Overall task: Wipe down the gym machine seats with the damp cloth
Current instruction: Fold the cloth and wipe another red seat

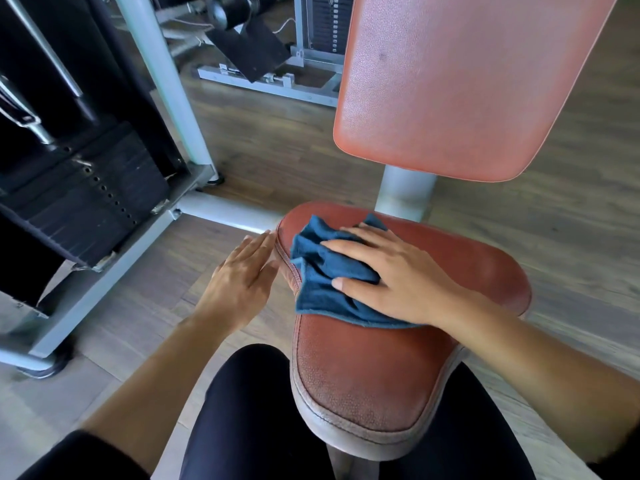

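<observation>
A red padded seat (374, 368) of a gym machine fills the lower middle, with its red backrest (464, 84) rising behind it. A crumpled blue cloth (322, 271) lies on the seat's far left part. My right hand (391, 275) lies flat on the cloth with straight fingers and presses it onto the seat. My left hand (242, 275) is open beside the seat's left edge, its fingertips at the rim, holding nothing.
A black weight stack (86, 199) in a grey steel frame (166, 81) stands to the left. Another machine's base (266, 77) sits at the back on the wooden floor. My dark-clad legs (249, 417) straddle the seat's front.
</observation>
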Tool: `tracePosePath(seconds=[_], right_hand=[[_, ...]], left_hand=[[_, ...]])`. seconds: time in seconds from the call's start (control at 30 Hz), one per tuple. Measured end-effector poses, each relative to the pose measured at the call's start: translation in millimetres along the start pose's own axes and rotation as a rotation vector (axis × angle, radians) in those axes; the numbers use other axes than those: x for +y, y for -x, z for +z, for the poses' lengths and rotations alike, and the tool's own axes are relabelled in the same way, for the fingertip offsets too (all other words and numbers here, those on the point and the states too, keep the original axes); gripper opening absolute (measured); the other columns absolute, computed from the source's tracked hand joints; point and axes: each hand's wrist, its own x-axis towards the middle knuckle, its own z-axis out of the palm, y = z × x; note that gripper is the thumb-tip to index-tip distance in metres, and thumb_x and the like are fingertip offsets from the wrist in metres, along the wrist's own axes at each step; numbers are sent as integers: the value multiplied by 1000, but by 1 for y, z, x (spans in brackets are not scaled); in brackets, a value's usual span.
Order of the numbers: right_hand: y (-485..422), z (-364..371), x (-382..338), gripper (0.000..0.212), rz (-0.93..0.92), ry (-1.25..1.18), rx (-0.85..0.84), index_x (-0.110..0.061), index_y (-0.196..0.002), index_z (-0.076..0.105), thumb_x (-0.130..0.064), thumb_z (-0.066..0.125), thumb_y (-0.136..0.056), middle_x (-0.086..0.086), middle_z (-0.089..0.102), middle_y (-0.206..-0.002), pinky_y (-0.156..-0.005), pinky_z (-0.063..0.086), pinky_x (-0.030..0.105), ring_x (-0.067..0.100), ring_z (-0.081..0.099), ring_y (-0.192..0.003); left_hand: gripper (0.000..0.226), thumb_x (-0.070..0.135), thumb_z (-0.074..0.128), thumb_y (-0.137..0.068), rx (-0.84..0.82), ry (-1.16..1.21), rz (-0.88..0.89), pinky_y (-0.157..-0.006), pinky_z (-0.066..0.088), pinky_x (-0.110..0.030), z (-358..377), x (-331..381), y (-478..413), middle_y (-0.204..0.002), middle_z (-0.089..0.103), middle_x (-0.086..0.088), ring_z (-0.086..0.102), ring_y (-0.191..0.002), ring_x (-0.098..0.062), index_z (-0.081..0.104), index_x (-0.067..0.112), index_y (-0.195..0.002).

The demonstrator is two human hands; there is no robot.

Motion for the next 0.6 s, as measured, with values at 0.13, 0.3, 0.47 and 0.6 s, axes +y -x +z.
tracePosePath(seconds=[0.13,0.3,0.47,0.6], right_hand=[[31,-12,23,63,106,-22,38,-51,-135,36,-73,34,-76,-28,34,-144,-108,32,32,1,25,-139],[21,-18,51,56,283,9,114,-44,-132,44,-67,42,-81,-22,44,-140,-105,38,38,13,38,-133],[-21,-6,28,44,311,33,139,-36,-132,49,-49,50,-90,-11,48,-137,-104,31,38,19,41,-126],[-34,5,5,50,247,10,56,-36,-137,43,-52,46,-90,-10,40,-144,-112,23,48,17,31,-134]], left_hand=[[65,50,20,-88,-5,1,1,-119,9,-33,-1,1,-1,-155,23,9,10,-145,-11,25,27,-149],[58,46,26,-96,-4,7,-3,-119,9,-33,0,3,-1,-156,23,6,10,-145,-11,25,24,-150],[50,32,34,-101,7,54,-20,-117,7,-26,2,6,0,-156,23,5,10,-145,-10,25,23,-150],[49,29,35,-101,11,76,-17,-114,7,-23,2,6,0,-155,25,5,12,-145,-10,28,23,-149]])
